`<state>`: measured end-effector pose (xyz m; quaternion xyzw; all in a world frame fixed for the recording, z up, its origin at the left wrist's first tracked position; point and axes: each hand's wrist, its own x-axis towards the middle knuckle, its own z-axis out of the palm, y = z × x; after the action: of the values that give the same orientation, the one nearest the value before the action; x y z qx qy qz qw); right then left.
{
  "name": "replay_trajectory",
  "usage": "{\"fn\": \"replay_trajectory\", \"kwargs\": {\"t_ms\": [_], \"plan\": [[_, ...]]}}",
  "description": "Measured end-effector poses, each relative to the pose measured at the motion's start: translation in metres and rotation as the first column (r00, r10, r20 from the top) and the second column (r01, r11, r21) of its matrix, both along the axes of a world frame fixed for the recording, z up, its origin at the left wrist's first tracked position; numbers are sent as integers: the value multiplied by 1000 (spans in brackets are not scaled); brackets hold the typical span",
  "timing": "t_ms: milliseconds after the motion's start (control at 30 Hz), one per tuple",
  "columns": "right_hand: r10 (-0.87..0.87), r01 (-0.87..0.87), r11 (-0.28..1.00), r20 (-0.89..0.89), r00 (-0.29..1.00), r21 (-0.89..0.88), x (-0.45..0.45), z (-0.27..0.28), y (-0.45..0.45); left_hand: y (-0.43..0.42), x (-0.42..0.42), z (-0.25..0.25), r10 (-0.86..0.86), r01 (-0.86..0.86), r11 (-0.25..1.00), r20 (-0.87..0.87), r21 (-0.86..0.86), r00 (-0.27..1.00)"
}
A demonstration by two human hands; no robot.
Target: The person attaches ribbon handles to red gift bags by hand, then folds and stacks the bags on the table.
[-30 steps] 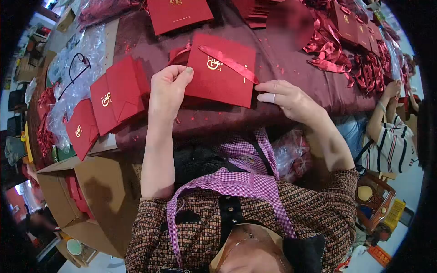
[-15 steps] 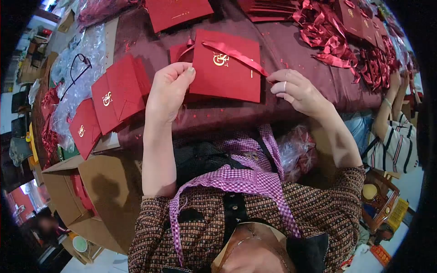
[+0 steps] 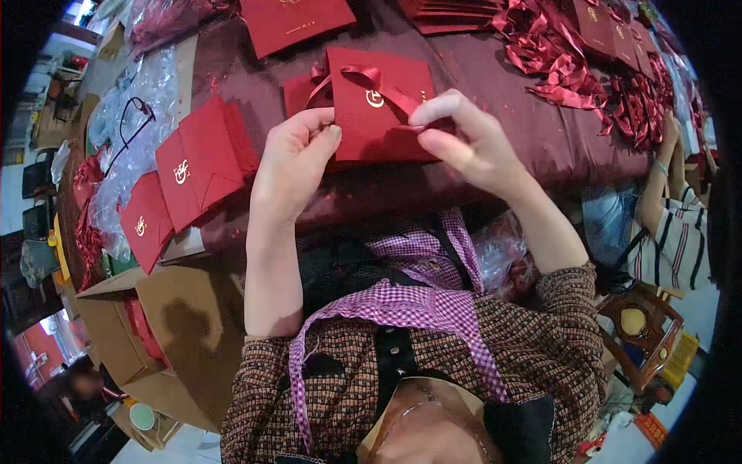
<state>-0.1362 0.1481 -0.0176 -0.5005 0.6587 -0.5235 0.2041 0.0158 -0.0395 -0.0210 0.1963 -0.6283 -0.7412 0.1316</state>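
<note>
A red paper gift bag (image 3: pixel 379 138) with a gold monogram is in front of me at the table's near edge. My left hand (image 3: pixel 294 158) pinches its left edge, thumb and fingers closed. A shiny red ribbon (image 3: pixel 394 94) comes out near the bag's top and runs across its front. My right hand (image 3: pixel 473 143) has the ribbon's free end between thumb and fingers, in front of the bag's right side. A second strand of ribbon (image 3: pixel 318 87) curves down behind the left edge towards my left hand; its end is hidden.
Folded red bags (image 3: pixel 202 166) stand at the left, and another red bag (image 3: pixel 297 23) lies farther back. Loose ribbons (image 3: pixel 553 73) are heaped at the right, near another person's hands (image 3: pixel 671 139). Glasses (image 3: pixel 135 116) rest on plastic wrap. An open cardboard box (image 3: pixel 185 332) stands below left.
My right hand has moved left and in over the bag's front, bringing the ribbon's end with it. The ribbon hangs slacker. My left hand stays at the bag's left edge.
</note>
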Motion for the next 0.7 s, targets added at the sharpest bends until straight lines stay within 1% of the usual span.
{"fn": "replay_trajectory", "kwargs": {"t_ms": [33,67,133,200,267,333,433,467,533,700], "plan": [[-13,3,998,-178,984,-58,2,-4,-8,1,0,0,1,-1,1000,6,-17,1000],[-36,-4,993,-350,936,-114,2,-9,-15,2,0,0,1,-1,999,12,-34,1000],[-42,-1,993,-366,930,-116,7,-13,-23,5,-1,2,-5,5,999,6,-36,1000],[-118,59,987,-423,899,-150,9,-17,-29,7,0,4,-8,8,999,0,-36,1000],[-127,57,984,-432,893,-171,11,-18,-34,8,1,5,-8,9,995,10,-97,1000],[-162,46,971,-504,848,-234,14,-15,-37,7,1,2,-5,6,994,9,-110,1000],[-182,52,966,-530,828,-252,17,-15,-40,9,0,3,-2,1,994,-3,-109,1000],[-182,52,967,-530,828,-251,17,-15,-41,10,0,4,-1,0,995,-12,-95,1000],[-189,46,967,-588,787,-249,16,-17,-42,11,0,3,8,-9,994,-10,-108,1000],[-146,43,982,-588,796,-185,16,-3,-42,16,1,4,23,-24,985,-5,-168,1000]]}}
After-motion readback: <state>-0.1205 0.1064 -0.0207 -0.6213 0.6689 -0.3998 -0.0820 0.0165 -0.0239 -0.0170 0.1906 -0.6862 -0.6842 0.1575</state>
